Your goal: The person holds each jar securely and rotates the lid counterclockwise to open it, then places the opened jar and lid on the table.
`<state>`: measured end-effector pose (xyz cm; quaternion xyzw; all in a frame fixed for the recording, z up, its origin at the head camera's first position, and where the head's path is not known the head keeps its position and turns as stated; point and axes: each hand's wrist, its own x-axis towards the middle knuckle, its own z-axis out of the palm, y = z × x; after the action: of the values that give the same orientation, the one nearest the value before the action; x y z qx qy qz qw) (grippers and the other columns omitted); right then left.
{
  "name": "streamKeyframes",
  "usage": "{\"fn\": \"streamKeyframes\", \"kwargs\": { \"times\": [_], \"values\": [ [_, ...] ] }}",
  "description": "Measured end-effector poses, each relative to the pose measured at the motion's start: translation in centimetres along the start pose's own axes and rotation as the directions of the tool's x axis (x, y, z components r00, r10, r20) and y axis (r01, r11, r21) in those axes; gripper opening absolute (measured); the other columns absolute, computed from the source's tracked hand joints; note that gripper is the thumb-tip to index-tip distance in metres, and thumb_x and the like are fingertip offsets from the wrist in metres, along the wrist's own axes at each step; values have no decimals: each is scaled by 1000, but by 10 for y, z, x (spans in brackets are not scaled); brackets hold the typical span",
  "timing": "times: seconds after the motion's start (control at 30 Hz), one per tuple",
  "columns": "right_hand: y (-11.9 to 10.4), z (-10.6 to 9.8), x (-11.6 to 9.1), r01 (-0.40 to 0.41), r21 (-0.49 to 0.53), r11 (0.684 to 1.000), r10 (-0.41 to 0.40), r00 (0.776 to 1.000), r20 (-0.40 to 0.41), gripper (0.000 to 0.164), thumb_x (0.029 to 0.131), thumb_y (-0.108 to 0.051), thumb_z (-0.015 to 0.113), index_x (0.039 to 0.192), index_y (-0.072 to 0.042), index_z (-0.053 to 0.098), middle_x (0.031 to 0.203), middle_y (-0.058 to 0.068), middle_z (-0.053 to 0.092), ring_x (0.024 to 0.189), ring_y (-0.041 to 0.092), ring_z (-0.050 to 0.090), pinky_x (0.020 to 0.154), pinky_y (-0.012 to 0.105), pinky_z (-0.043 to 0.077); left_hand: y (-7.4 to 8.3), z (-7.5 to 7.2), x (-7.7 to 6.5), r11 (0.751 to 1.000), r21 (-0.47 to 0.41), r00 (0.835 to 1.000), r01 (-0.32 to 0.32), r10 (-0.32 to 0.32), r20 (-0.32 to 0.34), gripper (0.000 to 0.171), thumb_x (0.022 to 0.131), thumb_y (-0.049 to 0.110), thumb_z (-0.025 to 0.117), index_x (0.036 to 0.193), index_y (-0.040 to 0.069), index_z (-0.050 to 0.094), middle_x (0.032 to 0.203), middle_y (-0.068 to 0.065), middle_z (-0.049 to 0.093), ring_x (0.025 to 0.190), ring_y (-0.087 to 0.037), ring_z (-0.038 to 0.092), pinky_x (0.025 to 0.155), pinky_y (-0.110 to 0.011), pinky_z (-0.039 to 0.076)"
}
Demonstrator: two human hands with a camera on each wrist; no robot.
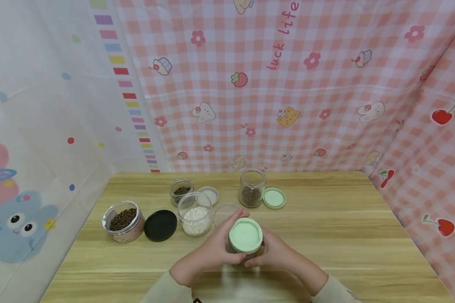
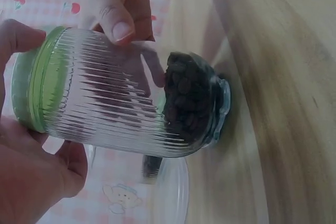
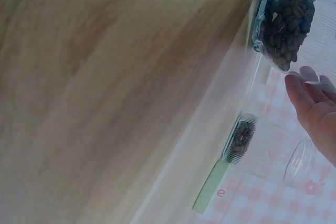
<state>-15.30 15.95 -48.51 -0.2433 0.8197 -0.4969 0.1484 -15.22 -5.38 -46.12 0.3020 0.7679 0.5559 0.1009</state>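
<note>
A ribbed clear glass jar [image 2: 121, 93] with a light green lid [image 1: 245, 235] stands upright in front of me, its foot right at the tabletop. Dark brown beans [image 3: 287, 29] fill its lower part. My left hand [image 1: 218, 244] grips it at the top, fingers and thumb curled around the lid's edge. On the other side my right hand [image 1: 274, 252] holds the glass body, its thumb [image 2: 119, 27] lying against the ribbed wall below the lid.
Behind stands an open jar of brown bits [image 1: 251, 197] beside a green lid [image 1: 274, 198]. Leftward are an open jar of white grains [image 1: 196, 221], a small jar of dark beans [image 1: 181, 190], a pale lid [image 1: 208, 196], a black lid [image 1: 161, 225] and a tub of brown pellets [image 1: 123, 223].
</note>
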Motion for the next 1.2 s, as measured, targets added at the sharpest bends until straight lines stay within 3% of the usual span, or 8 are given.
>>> {"fn": "streamKeyframes", "kwargs": {
  "times": [0.1, 0.27, 0.47, 0.57, 0.63, 0.8, 1.03, 1.2],
  "values": [
    [1, 0, 0, 3, -7, 1000, -3, 1000, -6, 89, 65, -28, 87, 140, -13, 40, 135, 1, 52, 126, 24, 47, 104, 41, 43, 3, -1, 1, 1000, 4, 1000, 15, -15, -25, 103, 68, 16, 82, 151, 23, 22, 146, -3, 41, 135, -20, 35, 113, -51, 22],
    [0, 1, 0, -3, -17, 1000, 2, 1000, -21, 87, 64, -28, 87, 138, -13, 42, 133, 0, 54, 124, 21, 48, 103, 36, 43, 13, 6, 6, 986, 147, 987, 81, -59, -151, 102, 58, 34, 90, 145, 22, 37, 131, 1, 44, 120, -17, 45, 105, -46, 37],
    [-2, 1, 1, -20, -29, 999, 19, 999, -33, 84, 63, -30, 87, 134, -15, 45, 130, -1, 56, 121, 20, 50, 101, 34, 43, 22, 16, 14, 907, 406, 960, 108, 10, -278, 91, 50, 51, 88, 129, 23, 56, 116, 6, 42, 115, -12, 36, 97, -37, 40],
    [-2, 1, 0, -32, -41, 999, 31, 999, -34, 85, 63, -30, 88, 134, -14, 45, 129, 0, 56, 121, 21, 51, 101, 37, 43, 24, 17, 15, 883, 453, 951, 124, 24, -307, 84, 50, 56, 86, 123, 26, 57, 115, 6, 42, 115, -12, 34, 95, -36, 39],
    [-2, 0, 0, -35, -50, 998, 34, 999, -29, 85, 64, -31, 87, 135, -14, 43, 130, 0, 56, 121, 21, 51, 102, 40, 42, 25, 17, 14, 890, 435, 948, 136, 11, -318, 83, 51, 59, 84, 122, 28, 56, 115, 7, 42, 114, -12, 35, 93, -37, 40],
    [-1, -1, 0, -1, -51, 999, 2, 1000, 4, 87, 66, -31, 86, 139, -18, 40, 134, -4, 53, 124, 21, 49, 104, 42, 43, 29, 10, 9, 944, 309, 933, 120, -1, -360, 84, 59, 61, 81, 129, 29, 47, 122, 7, 40, 113, -12, 39, 91, -38, 43],
    [1, 0, 2, 17, -95, 995, -18, 1000, -14, 88, 62, -35, 87, 137, -23, 42, 131, -7, 55, 123, 18, 52, 105, 44, 41, 31, -9, 0, 972, 236, 890, -12, 118, -440, 85, 66, 33, 86, 135, 24, 39, 127, 2, 42, 111, -11, 46, 93, -32, 48],
    [0, -1, 2, 14, -110, 994, -17, 1000, -19, 88, 61, -35, 87, 136, -21, 44, 132, -2, 56, 123, 22, 52, 105, 47, 40, 30, -19, -5, 992, 86, 866, -97, 126, -483, 87, 63, 14, 88, 135, 16, 37, 133, -6, 42, 122, -21, 46, 104, -34, 43]
  ]
}}
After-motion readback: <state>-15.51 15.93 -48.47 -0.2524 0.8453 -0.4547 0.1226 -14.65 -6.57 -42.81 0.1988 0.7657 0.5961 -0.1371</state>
